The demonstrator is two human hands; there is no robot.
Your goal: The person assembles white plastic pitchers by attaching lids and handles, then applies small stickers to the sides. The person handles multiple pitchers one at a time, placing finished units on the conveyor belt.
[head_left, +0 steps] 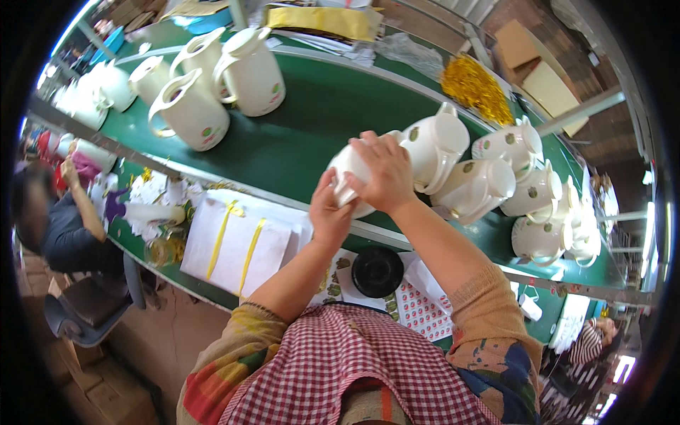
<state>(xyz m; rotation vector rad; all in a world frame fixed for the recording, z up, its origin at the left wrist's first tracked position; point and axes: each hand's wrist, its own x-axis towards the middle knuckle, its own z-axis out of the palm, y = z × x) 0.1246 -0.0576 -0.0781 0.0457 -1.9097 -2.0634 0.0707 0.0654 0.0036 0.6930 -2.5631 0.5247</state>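
Head view: both bare hands hold a white jug (350, 168) above the near edge of the green counter (304, 106), about midway along its length. The left hand (331, 216) cups the near-left side, fingers curled round it and thumb raised along the wall. The right hand (382, 168) lies over the top with its fingers partly spread, bent against the surface rather than clenched. How the fingers sit on the hidden underside, I cannot tell.

By its smooth, glossy look the jug is probably stiff and fairly light for its bulk, a little slippery under dry skin, and apt to scuff or crack if knocked — its material I can't be sure of. A palm on each side of the body seems the surest hold; the handle would serve too, but on this one the hands hide too much to place it.

Rightward, room is tight: a neighbouring jug (435, 145) stands just beside the right hand, with more crowding toward the counter's right end. Leftward, a broad stretch of green runs to the left-hand group of jugs (251, 78) and back to the far rail (354, 65). The hard near rail (386, 236) looks the likeliest thing to bump — below it lie banded white sheets (237, 248) and a black round object (377, 272).
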